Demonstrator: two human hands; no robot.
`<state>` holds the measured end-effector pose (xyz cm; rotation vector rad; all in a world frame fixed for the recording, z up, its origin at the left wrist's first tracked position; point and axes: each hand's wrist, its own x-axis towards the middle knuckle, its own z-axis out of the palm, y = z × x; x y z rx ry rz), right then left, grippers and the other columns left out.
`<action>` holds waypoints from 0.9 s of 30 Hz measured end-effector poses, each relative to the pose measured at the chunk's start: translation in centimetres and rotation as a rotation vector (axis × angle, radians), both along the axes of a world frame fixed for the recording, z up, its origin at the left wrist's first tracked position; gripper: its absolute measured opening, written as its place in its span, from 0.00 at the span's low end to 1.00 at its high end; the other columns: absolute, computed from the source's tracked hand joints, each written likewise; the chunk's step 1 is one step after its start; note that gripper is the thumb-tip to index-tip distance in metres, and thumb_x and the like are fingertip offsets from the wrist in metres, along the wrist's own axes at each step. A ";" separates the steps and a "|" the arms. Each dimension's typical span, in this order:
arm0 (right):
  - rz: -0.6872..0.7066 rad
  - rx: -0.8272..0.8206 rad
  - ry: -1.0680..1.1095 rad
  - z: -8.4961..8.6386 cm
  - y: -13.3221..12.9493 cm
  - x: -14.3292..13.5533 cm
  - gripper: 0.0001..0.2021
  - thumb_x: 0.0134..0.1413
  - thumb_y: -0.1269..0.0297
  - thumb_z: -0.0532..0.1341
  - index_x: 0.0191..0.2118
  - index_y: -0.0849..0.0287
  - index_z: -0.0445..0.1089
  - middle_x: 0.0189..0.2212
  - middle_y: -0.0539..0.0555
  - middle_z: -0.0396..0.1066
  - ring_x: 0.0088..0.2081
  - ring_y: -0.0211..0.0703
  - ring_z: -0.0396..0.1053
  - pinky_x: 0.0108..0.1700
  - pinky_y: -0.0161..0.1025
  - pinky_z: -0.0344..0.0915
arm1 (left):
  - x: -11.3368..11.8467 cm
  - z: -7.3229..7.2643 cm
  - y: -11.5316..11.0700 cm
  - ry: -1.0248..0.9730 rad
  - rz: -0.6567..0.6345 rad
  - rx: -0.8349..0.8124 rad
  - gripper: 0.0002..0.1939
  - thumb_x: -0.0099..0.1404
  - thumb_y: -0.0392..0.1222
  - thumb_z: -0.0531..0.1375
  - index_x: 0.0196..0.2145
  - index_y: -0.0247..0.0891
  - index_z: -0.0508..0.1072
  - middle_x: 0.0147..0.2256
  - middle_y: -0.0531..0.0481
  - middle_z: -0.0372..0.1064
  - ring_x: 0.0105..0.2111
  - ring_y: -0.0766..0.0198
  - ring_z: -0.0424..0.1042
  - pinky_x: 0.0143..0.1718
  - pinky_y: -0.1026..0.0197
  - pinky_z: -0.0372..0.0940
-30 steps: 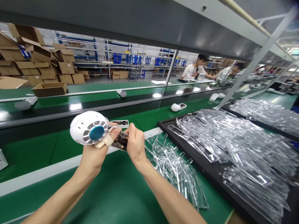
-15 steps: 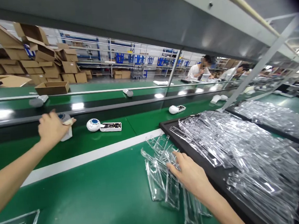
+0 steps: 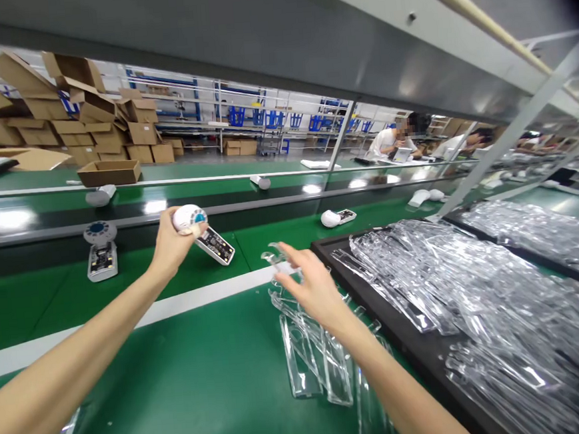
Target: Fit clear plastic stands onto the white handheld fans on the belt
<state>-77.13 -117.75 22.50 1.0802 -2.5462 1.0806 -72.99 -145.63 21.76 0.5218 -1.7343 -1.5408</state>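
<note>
My left hand [image 3: 167, 243] is closed around the round head of a white handheld device [image 3: 216, 244], tilted, with a bare circuit board showing in its handle. My right hand [image 3: 309, 275] pinches a clear plastic cover [image 3: 271, 257] between thumb and fingers, above a loose pile of clear plastic covers [image 3: 301, 370] on the green bench. Much of the held cover is hard to make out against the pile. To the left of my left hand lies a second white device [image 3: 100, 252], with its dark circuit board facing up.
A black tray [image 3: 377, 317] heaped with clear plastic covers stands at the right. Another white device [image 3: 337, 218] lies farther back on the green belt. A metal post [image 3: 342, 134] and overhead shelf [image 3: 236, 54] frame the bench. Co-workers sit in the background.
My left hand has left the leftmost device, moved right and taken hold of the neighbouring one. My right hand has risen up and left from the pile with a clear cover.
</note>
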 end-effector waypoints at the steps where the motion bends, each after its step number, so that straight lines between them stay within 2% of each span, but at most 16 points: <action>1: 0.042 0.014 0.003 0.0 -1.3 0.3 0.25 0.55 0.61 0.58 0.59 0.59 0.62 0.39 0.56 0.66 0.43 0.47 0.65 0.50 0.49 0.63 | 0.3 0.8 1.3 0.028 0.019 -0.112 0.34 0.44 0.39 0.70 0.48 0.42 0.64 0.45 0.50 0.66 0.43 0.62 0.68 0.42 0.65 0.64; 3: 0.081 -0.008 0.004 0.0 -3.8 1.0 0.26 0.56 0.61 0.59 0.60 0.59 0.60 0.41 0.57 0.65 0.45 0.48 0.65 0.51 0.49 0.63 | 0.8 2.1 3.9 0.072 -0.018 -0.221 0.31 0.47 0.42 0.69 0.49 0.40 0.65 0.45 0.48 0.67 0.42 0.60 0.68 0.42 0.63 0.64; 6: 0.046 -0.057 0.029 0.0 -6.2 2.2 0.26 0.57 0.61 0.58 0.61 0.58 0.58 0.42 0.58 0.62 0.46 0.48 0.64 0.50 0.47 0.65 | 1.4 3.4 6.6 0.073 -0.141 -0.118 0.27 0.49 0.45 0.67 0.46 0.38 0.67 0.42 0.47 0.69 0.40 0.60 0.69 0.40 0.62 0.64; 8: -0.003 0.006 0.067 0.2 -7.1 2.9 0.26 0.58 0.62 0.58 0.61 0.59 0.58 0.41 0.59 0.62 0.46 0.50 0.63 0.49 0.49 0.64 | 1.8 3.9 7.4 0.059 -0.185 -0.032 0.27 0.47 0.46 0.68 0.44 0.37 0.69 0.41 0.47 0.69 0.39 0.59 0.69 0.38 0.62 0.64; 11: -0.066 0.149 0.095 0.8 -7.6 3.8 0.25 0.59 0.61 0.57 0.61 0.62 0.58 0.40 0.60 0.64 0.44 0.53 0.63 0.47 0.52 0.63 | 2.3 4.4 7.6 0.027 -0.181 0.048 0.29 0.44 0.47 0.70 0.43 0.36 0.70 0.39 0.47 0.69 0.37 0.60 0.68 0.35 0.63 0.64; 15: -0.076 0.165 0.077 1.5 -8.0 4.9 0.29 0.61 0.59 0.55 0.65 0.59 0.51 0.47 0.63 0.62 0.48 0.54 0.62 0.50 0.51 0.62 | 3.2 5.5 7.4 0.031 -0.149 0.148 0.30 0.44 0.49 0.70 0.44 0.37 0.69 0.39 0.47 0.69 0.35 0.59 0.68 0.28 0.63 0.64; 17: -0.076 0.190 0.064 1.8 -8.1 5.3 0.31 0.62 0.58 0.53 0.67 0.55 0.43 0.48 0.63 0.63 0.49 0.55 0.63 0.51 0.52 0.62 | 3.7 6.2 7.3 0.096 -0.122 0.136 0.29 0.44 0.48 0.70 0.44 0.38 0.69 0.40 0.47 0.69 0.36 0.58 0.69 0.28 0.63 0.64; 20: -0.025 0.253 0.019 2.4 -7.9 5.5 0.34 0.62 0.57 0.54 0.68 0.51 0.36 0.44 0.60 0.66 0.42 0.54 0.68 0.45 0.52 0.65 | 4.6 6.9 7.4 0.194 -0.093 0.065 0.27 0.45 0.46 0.70 0.44 0.39 0.70 0.40 0.49 0.69 0.39 0.57 0.69 0.32 0.63 0.66; 22: 0.031 0.218 0.015 2.7 -7.7 5.5 0.36 0.61 0.56 0.55 0.68 0.51 0.35 0.42 0.59 0.66 0.40 0.53 0.69 0.41 0.49 0.67 | 5.0 7.2 7.5 0.250 -0.096 0.026 0.27 0.46 0.46 0.70 0.44 0.40 0.70 0.40 0.49 0.69 0.40 0.57 0.69 0.36 0.63 0.66; 24: 0.063 0.110 0.045 2.6 -7.6 5.4 0.36 0.61 0.57 0.56 0.68 0.53 0.35 0.42 0.58 0.65 0.41 0.51 0.68 0.41 0.47 0.68 | 5.3 7.2 7.7 0.319 -0.115 0.022 0.28 0.47 0.47 0.70 0.46 0.40 0.69 0.41 0.50 0.69 0.42 0.58 0.69 0.39 0.63 0.66; 27: 0.065 -0.023 0.091 2.2 -7.8 5.6 0.35 0.61 0.59 0.55 0.68 0.55 0.37 0.41 0.57 0.64 0.42 0.49 0.67 0.44 0.45 0.67 | 5.5 6.8 8.1 0.285 -0.267 0.177 0.27 0.46 0.50 0.70 0.43 0.38 0.71 0.39 0.49 0.70 0.39 0.60 0.69 0.37 0.63 0.65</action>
